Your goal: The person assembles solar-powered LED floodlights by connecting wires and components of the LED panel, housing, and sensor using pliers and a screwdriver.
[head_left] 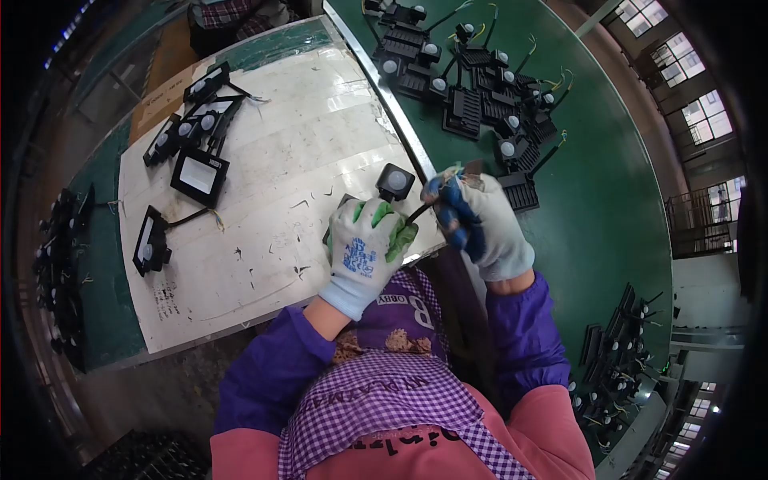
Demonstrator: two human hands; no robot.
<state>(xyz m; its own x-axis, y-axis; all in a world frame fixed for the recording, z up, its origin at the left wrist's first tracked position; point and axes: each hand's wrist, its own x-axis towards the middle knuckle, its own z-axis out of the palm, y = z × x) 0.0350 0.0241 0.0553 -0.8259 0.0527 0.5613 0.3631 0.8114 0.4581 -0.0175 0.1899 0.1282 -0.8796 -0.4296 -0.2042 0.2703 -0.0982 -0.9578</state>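
Note:
My left hand (364, 252), in a white and green glove, grips a black floodlight unit, mostly hidden under the palm, at the front edge of the white work mat (280, 160). Its black sensor head (395, 182) with a pale round lens sticks up just beyond my fingers. My right hand (480, 220), in a white and blue glove, pinches the thin black cable (418, 211) running from that unit.
Several finished black floodlights (198, 174) with cables lie on the mat's left side. A green conveyor belt (608, 192) to the right carries a heap of black floodlight housings (480, 88); more sit at the lower right (616, 352). Dark parts line the left edge.

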